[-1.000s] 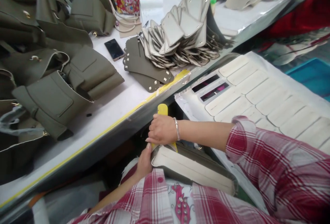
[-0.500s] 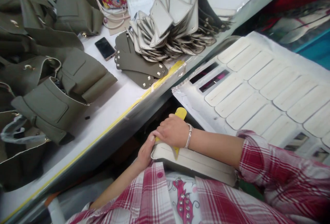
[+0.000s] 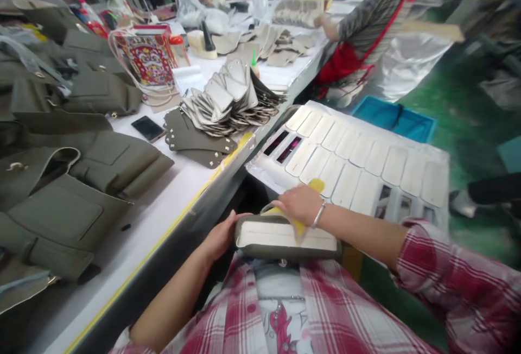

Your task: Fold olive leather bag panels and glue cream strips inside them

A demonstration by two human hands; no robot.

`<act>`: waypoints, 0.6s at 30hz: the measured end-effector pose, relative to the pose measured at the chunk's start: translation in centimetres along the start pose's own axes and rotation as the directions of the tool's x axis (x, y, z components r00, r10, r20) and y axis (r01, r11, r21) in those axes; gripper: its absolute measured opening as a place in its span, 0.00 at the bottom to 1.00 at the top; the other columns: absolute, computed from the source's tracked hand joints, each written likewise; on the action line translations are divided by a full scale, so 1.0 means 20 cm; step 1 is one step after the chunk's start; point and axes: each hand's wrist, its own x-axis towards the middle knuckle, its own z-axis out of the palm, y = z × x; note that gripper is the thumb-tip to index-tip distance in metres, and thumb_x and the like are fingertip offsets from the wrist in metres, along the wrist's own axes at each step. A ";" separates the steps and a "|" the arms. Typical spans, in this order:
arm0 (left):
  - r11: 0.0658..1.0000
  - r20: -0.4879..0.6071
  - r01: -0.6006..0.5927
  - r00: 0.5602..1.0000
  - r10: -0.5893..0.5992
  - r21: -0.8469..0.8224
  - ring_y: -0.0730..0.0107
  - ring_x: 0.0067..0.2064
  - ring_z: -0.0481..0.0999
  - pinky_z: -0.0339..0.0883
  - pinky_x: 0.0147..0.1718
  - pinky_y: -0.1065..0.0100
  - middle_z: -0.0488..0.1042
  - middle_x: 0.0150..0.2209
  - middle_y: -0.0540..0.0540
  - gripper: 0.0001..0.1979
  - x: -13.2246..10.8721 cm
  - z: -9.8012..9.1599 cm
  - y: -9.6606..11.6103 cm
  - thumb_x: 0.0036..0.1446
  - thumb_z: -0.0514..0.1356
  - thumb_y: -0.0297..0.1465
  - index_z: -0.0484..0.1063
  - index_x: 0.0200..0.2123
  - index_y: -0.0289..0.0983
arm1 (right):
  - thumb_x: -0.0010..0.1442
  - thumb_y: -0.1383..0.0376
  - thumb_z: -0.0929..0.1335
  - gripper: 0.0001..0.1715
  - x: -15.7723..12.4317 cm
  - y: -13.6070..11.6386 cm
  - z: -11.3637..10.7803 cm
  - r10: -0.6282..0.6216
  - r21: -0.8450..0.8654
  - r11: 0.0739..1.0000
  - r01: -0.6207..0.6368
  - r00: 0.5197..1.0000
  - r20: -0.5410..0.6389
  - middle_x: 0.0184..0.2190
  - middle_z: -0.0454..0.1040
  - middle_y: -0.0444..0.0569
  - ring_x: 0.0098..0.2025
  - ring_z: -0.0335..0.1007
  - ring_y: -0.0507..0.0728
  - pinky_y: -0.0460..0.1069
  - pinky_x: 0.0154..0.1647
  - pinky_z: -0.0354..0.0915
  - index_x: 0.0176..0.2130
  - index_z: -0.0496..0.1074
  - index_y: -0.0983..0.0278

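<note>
Against my body, an olive bag (image 3: pixel 285 253) lies with its long cream panel (image 3: pixel 280 234) facing up. My left hand (image 3: pixel 222 234) holds the bag's left end, its fingers partly hidden behind it. Closed around a yellow tool (image 3: pixel 316 185) is my right hand (image 3: pixel 299 206); one end of the tool sticks out above the knuckles and a pointed end reaches down over the panel. To the right, a white board (image 3: pixel 260 167) bears rows of cream rounded panels (image 3: pixel 350 184).
Olive bags (image 3: pixel 57 210) cover the left of the white table (image 3: pixel 152 215). A phone (image 3: pixel 147 128), flat olive pieces (image 3: pixel 195 139), a stack of pale pieces (image 3: pixel 223 96) and a red patterned bag (image 3: pixel 147 58) stand beyond. A person (image 3: pixel 366 23) is at the table's far right.
The view has tilted up, showing more of the room. The bag has turned so its cream panel lies level and its olive sides show. My left hand has shifted left along it.
</note>
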 end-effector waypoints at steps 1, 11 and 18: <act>1.000 0.066 0.008 0.998 -0.010 0.031 0.55 0.48 0.71 0.59 0.50 0.56 0.73 0.46 0.39 0.26 0.01 -0.02 0.01 0.55 0.52 0.47 0.71 0.48 0.34 | 0.65 0.53 0.53 0.29 -0.07 0.03 -0.03 0.090 0.037 0.995 -0.091 0.996 0.011 0.32 0.74 0.58 0.35 0.70 0.61 0.52 0.34 0.56 0.32 0.72 0.68; 0.828 0.129 0.005 0.987 -0.093 0.561 0.61 0.38 0.72 0.62 0.26 0.70 0.75 0.41 0.42 0.20 0.03 -0.05 0.20 0.49 0.60 0.41 0.74 0.44 0.38 | 0.54 0.56 0.65 0.18 -0.58 -0.20 0.05 0.074 0.922 0.257 -0.289 0.957 0.279 0.32 0.74 0.51 0.31 0.69 0.54 0.46 0.32 0.65 0.36 0.69 0.69; 0.835 0.070 0.005 0.996 -0.052 0.551 0.63 0.32 0.70 0.62 0.17 0.73 0.74 0.38 0.42 0.20 -0.06 -0.01 0.20 0.46 0.61 0.39 0.74 0.43 0.38 | 0.61 0.59 0.59 0.12 -0.52 -0.56 0.30 0.118 0.877 -0.262 -0.403 0.888 0.444 0.25 0.72 0.46 0.20 0.71 0.54 0.45 0.17 0.63 0.43 0.60 0.63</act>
